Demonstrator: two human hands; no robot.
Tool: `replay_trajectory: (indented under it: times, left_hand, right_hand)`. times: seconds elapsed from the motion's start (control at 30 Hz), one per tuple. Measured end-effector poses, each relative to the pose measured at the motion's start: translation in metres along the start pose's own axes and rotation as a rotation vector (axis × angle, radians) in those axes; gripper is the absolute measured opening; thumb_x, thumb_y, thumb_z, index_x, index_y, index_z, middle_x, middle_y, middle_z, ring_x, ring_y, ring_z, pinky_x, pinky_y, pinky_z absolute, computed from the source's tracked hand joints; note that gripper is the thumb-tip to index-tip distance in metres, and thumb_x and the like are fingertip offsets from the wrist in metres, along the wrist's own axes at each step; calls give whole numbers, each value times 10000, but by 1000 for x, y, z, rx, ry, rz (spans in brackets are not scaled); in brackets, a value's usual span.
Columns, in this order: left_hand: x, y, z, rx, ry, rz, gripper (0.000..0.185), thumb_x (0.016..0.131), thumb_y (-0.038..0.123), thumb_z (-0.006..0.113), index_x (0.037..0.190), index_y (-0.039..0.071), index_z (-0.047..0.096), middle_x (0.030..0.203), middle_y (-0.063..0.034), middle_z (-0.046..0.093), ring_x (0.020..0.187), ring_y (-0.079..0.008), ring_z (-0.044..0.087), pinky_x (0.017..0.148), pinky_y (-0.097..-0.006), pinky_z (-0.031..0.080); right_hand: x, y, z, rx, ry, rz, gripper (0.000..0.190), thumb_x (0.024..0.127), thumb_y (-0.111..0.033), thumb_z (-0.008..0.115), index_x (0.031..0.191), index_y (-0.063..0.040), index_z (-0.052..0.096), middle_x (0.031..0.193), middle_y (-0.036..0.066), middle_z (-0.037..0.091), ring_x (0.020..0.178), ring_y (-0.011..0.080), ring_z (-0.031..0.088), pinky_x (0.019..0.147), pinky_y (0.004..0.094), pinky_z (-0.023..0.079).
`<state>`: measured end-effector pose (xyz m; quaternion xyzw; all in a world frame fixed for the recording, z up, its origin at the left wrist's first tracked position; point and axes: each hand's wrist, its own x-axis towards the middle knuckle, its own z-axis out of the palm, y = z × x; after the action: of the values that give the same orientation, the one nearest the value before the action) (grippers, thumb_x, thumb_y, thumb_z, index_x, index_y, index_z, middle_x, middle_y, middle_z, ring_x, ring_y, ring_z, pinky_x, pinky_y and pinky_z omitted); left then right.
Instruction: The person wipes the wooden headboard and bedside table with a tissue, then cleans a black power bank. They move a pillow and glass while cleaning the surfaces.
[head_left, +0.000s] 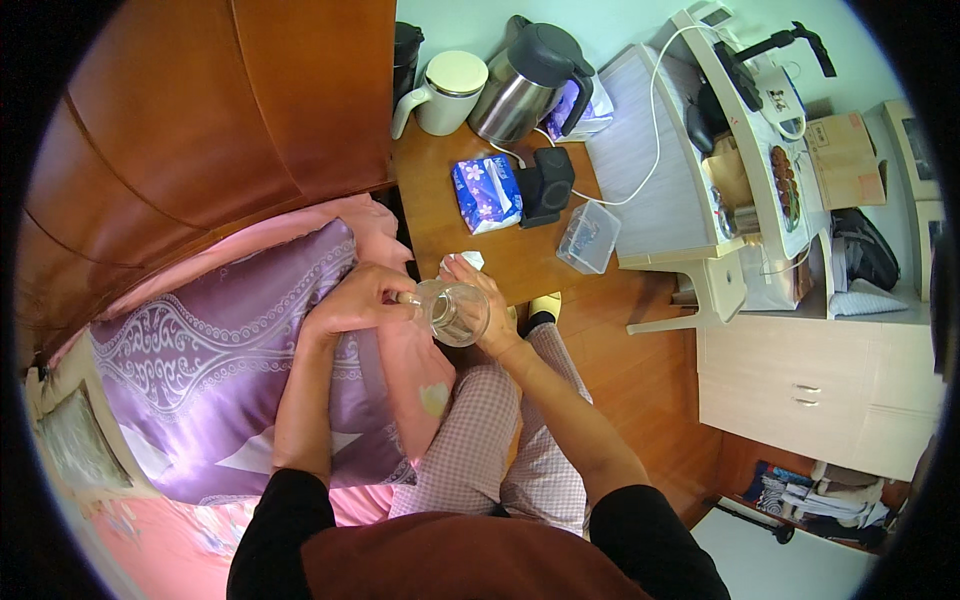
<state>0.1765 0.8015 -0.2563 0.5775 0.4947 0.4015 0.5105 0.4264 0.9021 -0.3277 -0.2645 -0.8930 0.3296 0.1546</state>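
Note:
My left hand (367, 298) grips the handle of a clear glass mug (456, 313). The mug is tilted, and its round mouth faces up towards me. Against the mug's far right side lies my right hand (484, 304), partly seen through the glass. White tissue (472, 259) shows on both sides of its fingertips, crumpled in the fingers. Both hands are above my lap, by the near edge of a wooden bedside table (517, 274). My left forearm passes over a purple patterned pillow (225, 337).
On the table stand a blue tissue pack (480, 187), a black device (551, 180), a clear plastic box (589, 236), a lidded white mug (450, 94) and a steel thermal jug (517, 90). A white stool (720, 289) and a cluttered desk (637, 165) are to the right.

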Motion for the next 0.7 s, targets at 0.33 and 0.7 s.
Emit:
replay_trajectory:
  times: [0.33,0.7]
  left_hand:
    - [-1,4,-3,9,4,-60,151,766,72,676,749,-23,560,639,-45,408,626,-78,385,563,-296,339]
    - [3,8,2,-181,197,-120,236,859,62,641,731,34,445,763,8,432,741,-66,401,655,-273,333]
  right_hand:
    - [-50,8,-22,-235,143,8,492,858,53,618,1343,-28,622,1443,142,593,1366,330,532,1110,450,438]
    - [-9,42,-14,-313,258,37,492,924,20,579,1411,-54,584,1521,119,535,1444,310,466,1131,456,407]
